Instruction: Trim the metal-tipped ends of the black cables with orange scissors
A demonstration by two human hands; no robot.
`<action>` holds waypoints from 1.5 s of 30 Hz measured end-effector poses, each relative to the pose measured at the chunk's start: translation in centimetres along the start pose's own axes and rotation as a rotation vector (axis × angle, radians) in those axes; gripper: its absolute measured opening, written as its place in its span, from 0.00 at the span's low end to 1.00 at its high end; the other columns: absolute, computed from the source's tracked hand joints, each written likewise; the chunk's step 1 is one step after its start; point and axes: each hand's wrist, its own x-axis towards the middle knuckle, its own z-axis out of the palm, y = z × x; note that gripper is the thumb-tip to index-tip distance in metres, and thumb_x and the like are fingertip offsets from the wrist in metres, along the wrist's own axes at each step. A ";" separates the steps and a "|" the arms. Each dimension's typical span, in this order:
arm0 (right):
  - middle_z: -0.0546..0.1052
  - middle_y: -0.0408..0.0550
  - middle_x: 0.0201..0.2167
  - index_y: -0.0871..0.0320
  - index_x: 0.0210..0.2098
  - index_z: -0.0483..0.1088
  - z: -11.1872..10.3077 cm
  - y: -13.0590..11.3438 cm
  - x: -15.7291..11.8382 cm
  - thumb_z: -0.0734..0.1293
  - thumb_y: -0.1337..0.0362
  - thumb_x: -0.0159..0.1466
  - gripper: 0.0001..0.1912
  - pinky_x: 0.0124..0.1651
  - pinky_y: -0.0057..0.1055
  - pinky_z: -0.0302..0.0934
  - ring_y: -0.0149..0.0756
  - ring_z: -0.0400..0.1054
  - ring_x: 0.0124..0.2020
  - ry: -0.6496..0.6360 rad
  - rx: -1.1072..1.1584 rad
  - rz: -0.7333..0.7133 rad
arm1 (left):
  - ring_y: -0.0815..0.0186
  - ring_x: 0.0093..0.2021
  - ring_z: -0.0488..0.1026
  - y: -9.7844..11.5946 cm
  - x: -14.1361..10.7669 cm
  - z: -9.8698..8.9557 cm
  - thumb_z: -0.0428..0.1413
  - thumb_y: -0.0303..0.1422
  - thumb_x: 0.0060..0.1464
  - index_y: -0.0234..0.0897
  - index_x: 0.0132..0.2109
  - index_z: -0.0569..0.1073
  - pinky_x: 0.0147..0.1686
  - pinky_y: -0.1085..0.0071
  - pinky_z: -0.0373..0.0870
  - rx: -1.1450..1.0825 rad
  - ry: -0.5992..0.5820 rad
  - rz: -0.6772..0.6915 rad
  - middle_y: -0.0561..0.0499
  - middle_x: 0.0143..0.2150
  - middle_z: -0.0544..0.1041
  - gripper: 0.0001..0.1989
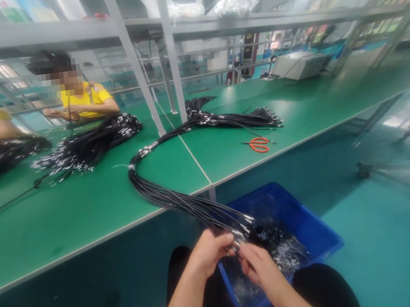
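A long bundle of black cables (181,202) runs from the green table over its front edge down to my hands, its ends tipped with silver and white connectors. My left hand (212,251) is wrapped round the bundle near these ends. Close beside it on the right, my right hand (254,262) has its fingers pinched at the connector ends; exactly what lies between them is too small to make out. Below both hands stands a blue bin (313,230) holding small dark and clear pieces.
On the green table (84,208) lie orange-handled scissors (259,145), another cable bundle (238,119) and a cable pile (91,142) at left. Metal posts (172,53) carry a shelf. Two people in yellow sit across the table. A white box (300,64) stands farther right.
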 end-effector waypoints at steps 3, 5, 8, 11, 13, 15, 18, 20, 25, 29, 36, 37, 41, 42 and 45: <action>0.59 0.32 0.11 0.56 0.20 0.61 0.1 -0.2 -0.2 0.68 0.43 0.52 0.24 0.16 0.24 0.35 0.22 0.44 0.11 -0.049 0.016 0.009 | 0.72 0.21 0.67 -0.3 0.2 -0.6 0.67 0.31 0.36 0.30 0.27 0.74 0.19 0.78 0.59 0.062 0.021 0.011 0.53 0.22 0.73 0.11; 0.60 0.31 0.12 0.56 0.21 0.60 0.2 -0.6 -0.7 0.68 0.45 0.54 0.23 0.16 0.24 0.35 0.21 0.43 0.12 -0.079 0.043 0.001 | 0.73 0.21 0.65 -0.5 0.2 -0.9 0.66 0.33 0.38 0.30 0.27 0.74 0.19 0.78 0.57 0.095 0.010 0.020 0.53 0.21 0.72 0.11; 0.62 0.33 0.14 0.57 0.21 0.61 0.3 -1.0 -1.2 0.65 0.44 0.57 0.23 0.16 0.24 0.36 0.21 0.43 0.12 -0.128 0.086 -0.008 | 0.72 0.21 0.65 -0.7 0.1 -1.3 0.65 0.36 0.40 0.31 0.27 0.73 0.21 0.76 0.59 0.116 -0.010 0.044 0.54 0.21 0.72 0.13; 0.62 0.33 0.12 0.57 0.20 0.62 0.4 -1.2 -0.9 0.67 0.45 0.57 0.23 0.15 0.24 0.36 0.21 0.43 0.11 -0.129 0.087 -0.001 | 0.72 0.21 0.64 -0.8 0.1 -1.2 0.66 0.36 0.40 0.31 0.26 0.73 0.21 0.76 0.58 0.156 0.015 0.081 0.55 0.20 0.71 0.12; 0.60 0.32 0.10 0.58 0.19 0.63 0.6 -1.3 -0.5 0.69 0.45 0.54 0.23 0.15 0.24 0.34 0.21 0.43 0.10 -0.100 0.084 0.003 | 0.73 0.20 0.63 -1.0 0.3 -1.0 0.66 0.34 0.41 0.30 0.26 0.73 0.19 0.76 0.56 0.188 0.037 0.104 0.56 0.19 0.70 0.12; 0.58 0.31 0.07 0.57 0.18 0.62 0.6 -1.4 -0.5 0.70 0.44 0.50 0.24 0.15 0.25 0.32 0.21 0.42 0.09 -0.080 0.103 0.014 | 0.74 0.19 0.63 -1.3 0.6 -0.8 0.65 0.33 0.45 0.31 0.26 0.72 0.19 0.76 0.56 0.216 0.051 0.118 0.58 0.19 0.69 0.11; 0.57 0.32 0.08 0.56 0.18 0.60 0.3 -1.8 -1.5 0.69 0.42 0.50 0.25 0.17 0.25 0.31 0.20 0.41 0.11 -0.072 0.174 0.041 | 0.75 0.18 0.62 -1.9 1.2 -0.9 0.60 0.31 0.54 0.32 0.28 0.71 0.18 0.77 0.59 0.242 0.061 0.116 0.60 0.20 0.67 0.10; 0.56 0.32 0.09 0.56 0.18 0.60 -0.3 -2.0 -2.8 0.68 0.44 0.52 0.24 0.17 0.25 0.32 0.21 0.40 0.11 -0.076 0.222 0.058 | 0.75 0.19 0.64 -2.1 1.7 -1.2 0.56 0.31 0.58 0.32 0.31 0.71 0.19 0.78 0.63 0.239 0.089 0.112 0.59 0.23 0.69 0.09; 0.59 0.35 0.12 0.56 0.18 0.60 -1.1 -2.1 -5.0 0.68 0.48 0.53 0.21 0.19 0.25 0.36 0.22 0.44 0.13 -0.059 0.289 0.065 | 0.75 0.21 0.67 -1.8 2.6 -2.3 0.55 0.32 0.60 0.31 0.35 0.71 0.20 0.77 0.67 0.223 0.125 0.104 0.57 0.27 0.71 0.08; 0.61 0.37 0.14 0.58 0.19 0.63 0.2 -2.3 -3.8 0.69 0.50 0.51 0.19 0.20 0.25 0.37 0.23 0.48 0.15 -0.067 0.302 0.034 | 0.75 0.20 0.66 -1.7 2.6 -2.3 0.55 0.31 0.60 0.31 0.33 0.71 0.19 0.78 0.66 0.243 0.112 0.108 0.58 0.25 0.70 0.08; 0.60 0.36 0.11 0.59 0.20 0.65 2.7 -2.2 -1.0 0.69 0.48 0.52 0.21 0.18 0.25 0.31 0.21 0.43 0.13 -0.016 0.257 -0.001 | 0.75 0.21 0.67 -2.1 2.4 -1.5 0.55 0.31 0.60 0.31 0.35 0.71 0.20 0.77 0.67 0.269 0.155 0.103 0.57 0.27 0.71 0.07; 0.59 0.35 0.10 0.58 0.19 0.64 2.6 -2.2 -1.1 0.70 0.47 0.52 0.21 0.18 0.25 0.30 0.21 0.42 0.13 -0.015 0.255 -0.001 | 0.74 0.22 0.68 -2.1 2.5 -1.4 0.55 0.31 0.60 0.31 0.36 0.72 0.21 0.77 0.68 0.263 0.161 0.098 0.56 0.28 0.72 0.07; 0.57 0.34 0.10 0.58 0.17 0.62 1.1 -1.9 -2.3 0.69 0.47 0.51 0.22 0.17 0.24 0.31 0.21 0.43 0.12 -0.046 0.265 0.054 | 0.72 0.25 0.70 -2.1 3.0 -1.4 0.54 0.33 0.61 0.32 0.40 0.72 0.23 0.74 0.70 0.222 0.184 0.063 0.54 0.32 0.73 0.07; 0.57 0.35 0.10 0.58 0.16 0.62 0.5 -1.8 -2.7 0.69 0.48 0.51 0.22 0.17 0.24 0.32 0.21 0.43 0.12 -0.048 0.269 0.069 | 0.72 0.25 0.71 -1.9 3.1 -1.5 0.54 0.33 0.61 0.32 0.41 0.72 0.24 0.74 0.70 0.212 0.186 0.050 0.53 0.33 0.74 0.08; 0.59 0.35 0.11 0.59 0.17 0.64 -1.0 -1.3 -3.3 0.69 0.52 0.52 0.18 0.18 0.23 0.34 0.21 0.43 0.13 -0.021 0.293 0.066 | 0.73 0.25 0.70 -1.3 3.0 -1.9 0.54 0.33 0.61 0.32 0.41 0.72 0.23 0.75 0.70 0.188 0.155 0.006 0.54 0.32 0.73 0.08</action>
